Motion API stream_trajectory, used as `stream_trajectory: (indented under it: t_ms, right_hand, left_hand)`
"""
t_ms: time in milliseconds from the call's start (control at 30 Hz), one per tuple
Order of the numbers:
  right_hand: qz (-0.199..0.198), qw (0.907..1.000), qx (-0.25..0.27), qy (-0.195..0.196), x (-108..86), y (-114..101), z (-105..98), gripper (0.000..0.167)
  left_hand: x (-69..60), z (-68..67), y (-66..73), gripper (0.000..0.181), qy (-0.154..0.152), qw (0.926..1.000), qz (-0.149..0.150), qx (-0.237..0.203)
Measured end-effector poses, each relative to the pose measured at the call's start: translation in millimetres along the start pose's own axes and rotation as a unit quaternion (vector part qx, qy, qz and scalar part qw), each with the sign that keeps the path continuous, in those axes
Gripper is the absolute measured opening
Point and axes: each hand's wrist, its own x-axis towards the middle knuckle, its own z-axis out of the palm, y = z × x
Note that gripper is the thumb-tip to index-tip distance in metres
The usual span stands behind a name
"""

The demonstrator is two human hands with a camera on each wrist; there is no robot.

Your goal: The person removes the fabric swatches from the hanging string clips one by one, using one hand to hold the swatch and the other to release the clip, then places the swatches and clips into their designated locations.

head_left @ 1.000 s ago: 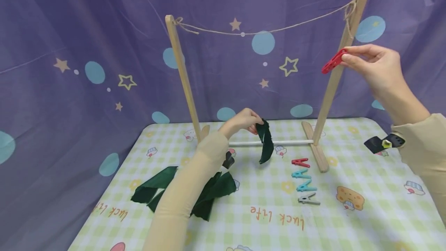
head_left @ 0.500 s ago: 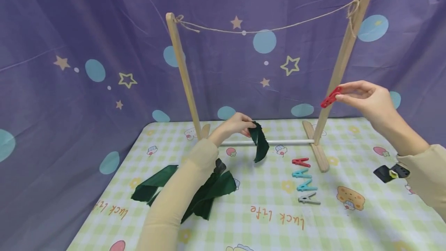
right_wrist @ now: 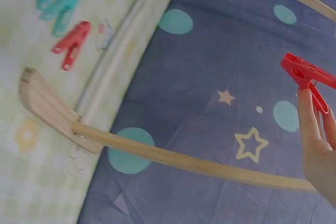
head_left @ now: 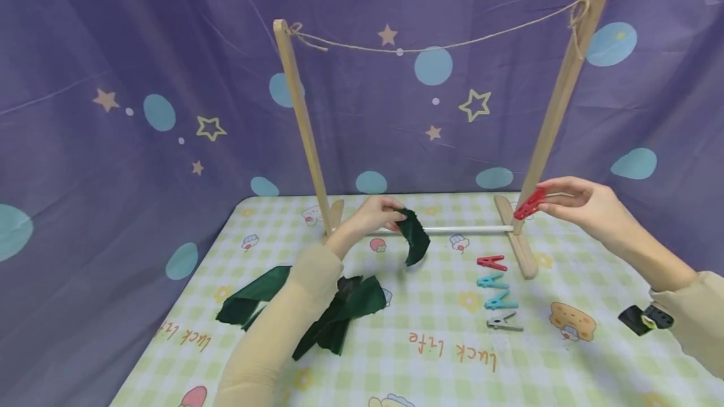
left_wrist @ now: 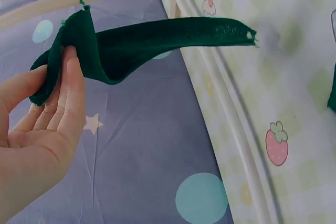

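Between thumb and fingers, my left hand (head_left: 378, 213) pinches one end of a dark green cloth strip (head_left: 416, 238), whose other end hangs free above the table. The left wrist view shows the strip (left_wrist: 173, 32) folded over at the gripped end. Over at the right upright, my right hand (head_left: 585, 206) holds a red clothespin (head_left: 529, 204) by one end. That clothespin (right_wrist: 307, 72) also appears at the right edge of the right wrist view. More green cloth pieces (head_left: 351, 309) lie on the table, partly hidden behind the left forearm.
A wooden stand (head_left: 302, 118) carries a sagging string (head_left: 418, 50) between two uprights, with a white rod (head_left: 469, 230) low down. On the table (head_left: 441, 382), a red clothespin (head_left: 492, 262), two blue clothespins (head_left: 498, 300) and a grey clothespin (head_left: 503, 323) form a column.
My right hand has come down with the red clothespin, from high on the right upright to near its foot. The left hand has shifted slightly left and down, carrying the cloth strip.
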Motion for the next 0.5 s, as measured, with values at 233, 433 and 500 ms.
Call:
stream_trajectory:
  t_ms: [233, 433, 500]
  right_hand:
    - [-0.057, 0.9924, 0.081, -0.073, -12.5, 16.3, 12.3, 0.033]
    - [-0.075, 0.9846, 0.086, -0.132, -25.5, 31.1, 23.1, 0.032]
    - [-0.081, 0.9825, 0.083, -0.146, -30.1, 36.4, 27.8, 0.032]
  left_hand:
    - [-15.4, 6.5, -7.3, 0.026, 0.033, 0.999, 0.0, -0.03]
    - [-29.6, 15.7, -12.1, 0.023, 0.039, 0.999, 0.01, -0.021]
    - [-35.2, 18.7, -16.1, 0.024, 0.034, 0.9993, 0.013, -0.013]
